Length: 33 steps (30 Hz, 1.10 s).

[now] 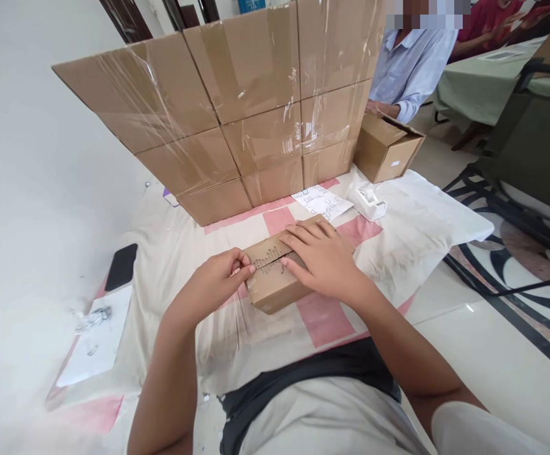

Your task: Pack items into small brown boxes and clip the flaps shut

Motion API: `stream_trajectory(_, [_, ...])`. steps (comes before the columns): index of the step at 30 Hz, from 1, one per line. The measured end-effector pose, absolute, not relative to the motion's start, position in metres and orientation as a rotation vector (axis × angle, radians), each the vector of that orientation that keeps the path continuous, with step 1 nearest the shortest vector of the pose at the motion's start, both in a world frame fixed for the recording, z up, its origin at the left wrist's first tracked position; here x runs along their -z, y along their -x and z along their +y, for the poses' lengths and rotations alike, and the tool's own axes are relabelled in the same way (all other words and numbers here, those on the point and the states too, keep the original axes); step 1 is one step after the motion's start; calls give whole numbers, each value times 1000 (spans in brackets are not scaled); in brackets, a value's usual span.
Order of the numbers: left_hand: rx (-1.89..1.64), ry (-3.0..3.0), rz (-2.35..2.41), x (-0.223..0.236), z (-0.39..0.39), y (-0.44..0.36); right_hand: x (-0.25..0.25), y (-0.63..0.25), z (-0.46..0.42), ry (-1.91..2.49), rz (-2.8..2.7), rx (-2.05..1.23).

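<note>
A small brown cardboard box (275, 292) lies on the cloth in front of me, its two top flaps meeting in a narrow seam. Dark pen marks (266, 260) run along both sides of that seam. My right hand (315, 253) rests flat over the right part of the top, fingers spread and holding nothing. At the box's left end, my left hand (231, 270) has thumb and fingers pinched together by the seam. Whatever is in that pinch, if anything, is too small to make out.
A tall panel of taped cardboard boxes (260, 148) stands behind. Near it are a white tape dispenser (370, 202), a drawn-on paper sheet (321, 201) and another box (389, 151) by a co-worker in a blue shirt (410, 66). A black phone (122, 266) lies left.
</note>
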<state>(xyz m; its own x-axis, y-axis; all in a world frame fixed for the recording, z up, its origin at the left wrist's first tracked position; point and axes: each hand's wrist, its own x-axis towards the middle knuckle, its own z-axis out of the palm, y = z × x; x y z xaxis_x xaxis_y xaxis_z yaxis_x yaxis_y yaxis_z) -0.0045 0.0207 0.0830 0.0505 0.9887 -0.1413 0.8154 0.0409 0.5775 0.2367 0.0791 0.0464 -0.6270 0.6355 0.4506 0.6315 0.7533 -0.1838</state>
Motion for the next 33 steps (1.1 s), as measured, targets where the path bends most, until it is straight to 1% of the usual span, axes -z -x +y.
stream_trajectory(7, [-580,-1688,1860,-70,20,4,-45,-235,78,981,-2462,10])
stream_trajectory(15, [-966,-1582,1863,-48,25,-5,-43,-230,78,1039,-2427,65])
stream_trajectory(18, [-1053,-1673,1882,-47,23,-7,-42,-230,77,1051,-2416,64])
stream_trajectory(26, [-1196,-2207,1831,-43,16,-4,-44,-231,77,1050,-2394,34])
stream_trajectory(31, [-1428,-2125,1634,-46,1,-3,-44,-230,78,1045,-2418,25])
stream_trajectory(33, [-1451,-2084,1608,-51,-2,-3,-43,-230,79,1043,-2418,24])
